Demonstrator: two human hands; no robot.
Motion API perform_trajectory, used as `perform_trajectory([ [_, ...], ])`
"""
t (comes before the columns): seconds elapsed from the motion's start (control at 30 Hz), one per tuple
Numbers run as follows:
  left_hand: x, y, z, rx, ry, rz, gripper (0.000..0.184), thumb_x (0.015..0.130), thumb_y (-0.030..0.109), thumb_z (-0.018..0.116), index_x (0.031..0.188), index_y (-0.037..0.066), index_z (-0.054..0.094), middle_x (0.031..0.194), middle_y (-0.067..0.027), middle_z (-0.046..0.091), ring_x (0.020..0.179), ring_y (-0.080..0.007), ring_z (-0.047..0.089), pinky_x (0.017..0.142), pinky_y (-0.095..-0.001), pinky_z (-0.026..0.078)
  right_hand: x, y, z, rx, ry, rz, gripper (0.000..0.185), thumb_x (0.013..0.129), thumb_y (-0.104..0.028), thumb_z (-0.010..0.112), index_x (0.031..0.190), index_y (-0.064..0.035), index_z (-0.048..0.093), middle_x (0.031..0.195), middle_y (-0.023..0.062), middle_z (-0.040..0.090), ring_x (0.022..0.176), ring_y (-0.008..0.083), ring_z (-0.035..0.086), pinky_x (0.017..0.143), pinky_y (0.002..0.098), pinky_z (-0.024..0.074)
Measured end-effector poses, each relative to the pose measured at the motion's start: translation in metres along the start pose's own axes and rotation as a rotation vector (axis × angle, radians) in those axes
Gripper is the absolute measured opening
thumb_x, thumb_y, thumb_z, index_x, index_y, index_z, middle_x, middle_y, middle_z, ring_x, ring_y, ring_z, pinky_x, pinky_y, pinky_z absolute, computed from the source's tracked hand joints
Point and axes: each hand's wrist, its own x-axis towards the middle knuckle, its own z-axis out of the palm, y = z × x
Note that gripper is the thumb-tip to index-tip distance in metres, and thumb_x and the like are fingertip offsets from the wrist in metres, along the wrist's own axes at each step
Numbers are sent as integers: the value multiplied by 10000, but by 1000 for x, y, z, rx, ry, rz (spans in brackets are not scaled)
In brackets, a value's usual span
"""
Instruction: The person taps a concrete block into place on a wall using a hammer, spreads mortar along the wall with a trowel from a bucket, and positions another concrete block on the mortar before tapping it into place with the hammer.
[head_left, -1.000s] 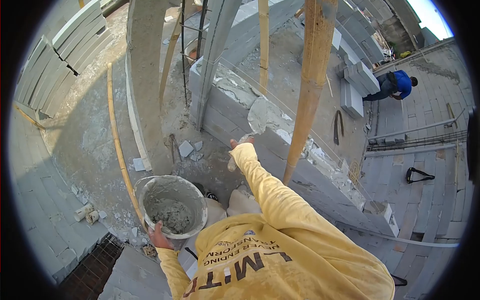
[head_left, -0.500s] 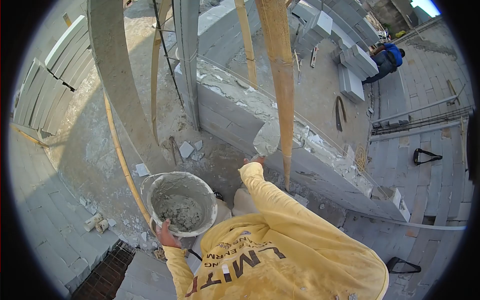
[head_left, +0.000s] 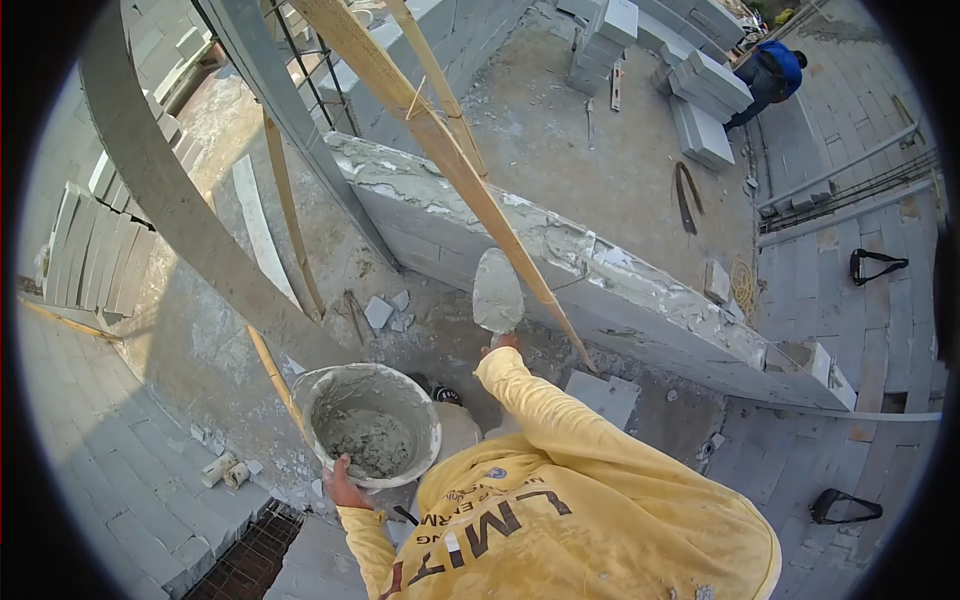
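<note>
In the head view, your left hand (head_left: 345,485) has its fingers closed on the near-left rim of the bucket (head_left: 365,388), apparently to steady it beside your legs. Your right hand (head_left: 503,345) grips the trowel (head_left: 497,290) by its handle, blade outward, presumably for reach; it lies in view between you and the block wall (head_left: 430,250), contact indeterminate. The blade is broad, rounded and mortar-grey. The mortar (head_left: 372,445) is wet, lumpy and low in the bucket.

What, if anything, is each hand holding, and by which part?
The right hand holds a trowel by its handle; the left hand grips a bucket by its rim.
</note>
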Motion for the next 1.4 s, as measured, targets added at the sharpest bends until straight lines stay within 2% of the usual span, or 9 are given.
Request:
perform_trajectory([
  [0.1, -23, -8, 11, 26, 20, 9, 386, 831, 63, 611, 1211, 14, 560, 1100, -75, 614, 986, -214, 595, 878, -374, 496, -47, -21, -54, -584, -271, -165, 656, 767, -341, 752, 1319, -94, 498, 1308, 193, 566, 1199, 342, 567, 955, 437, 509],
  [0.27, -46, -47, 33, 160, 33, 206, 325, 805, 102, 652, 1092, -2, 541, 1006, -94, 620, 909, -239, 625, 821, -396, 528, -122, 4, -144, -331, -357, -619, 671, 782, -377, 692, 1353, -83, 498, 1176, 228, 641, 1102, 403, 621, 944, 454, 503],
  [0.33, -69, -61, 56, 217, 7, 258, 308, 804, 98, 648, 1077, -7, 552, 996, -91, 624, 895, -223, 620, 817, -376, 520, -143, -67, -218, -516, -799, -505, 680, 789, -395, 687, 1375, -111, 494, 1115, 222, 671, 1055, 406, 641, 920, 457, 505],
  [0.43, -108, -67, 94, 426, -59, 330, 288, 800, 92, 641, 1059, -16, 574, 980, -92, 636, 869, -202, 615, 809, -348, 510, -156, -84, -236, -727, -1012, -715, 555, 823, -389, 670, 1302, -125, 577, 1109, 187, 689, 1049, 379, 653, 904, 451, 513],
  [0.6, -178, -92, 170, 385, -304, 211, 336, 806, 92, 599, 1106, -59, 591, 1003, -116, 649, 893, -184, 611, 830, -322, 496, -180, -46, -226, -742, -1040, -1004, 328, 879, -378, 636, 1069, -141, 758, 1062, 96, 733, 1018, 334, 679, 875, 441, 528],
  [0.87, -172, -148, 182, 397, -368, -3, 461, 826, 118, 616, 1245, -42, 509, 1151, -172, 610, 983, -274, 637, 869, -395, 526, -157, -13, -315, -776, -1079, -1271, 308, 822, -324, 644, 1029, -126, 756, 1005, 95, 744, 932, 328, 694, 782, 480, 533],
  [1.07, -162, -167, 164, 411, -378, -97, 429, 871, 103, 630, 1253, -24, 482, 1152, -158, 606, 1016, -268, 634, 859, -412, 543, -164, 49, -330, 79, -1307, -168, 351, 904, -413, 633, 861, -73, 710, 767, 70, 682, 691, 215, 651, 597, 385, 521],
  [1.23, -177, -183, 165, 318, -466, -138, 342, 883, 87, 601, 1207, 3, 530, 1140, -132, 631, 992, -266, 657, 868, -420, 563, -160, 99, -309, 534, -1359, 73, 320, 905, -379, 672, 1068, -104, 658, 741, 58, 639, 616, 194, 624, 546, 329, 508],
  [1.4, -114, -230, 116, 446, -378, -133, 379, 847, 96, 667, 1195, -7, 559, 1072, -94, 652, 938, -214, 648, 828, -364, 540, -164, 104, -307, 255, -1219, 196, 486, 917, -311, 673, 1354, -155, 527, 768, 25, 569, 587, 150, 560, 538, 312, 495],
])
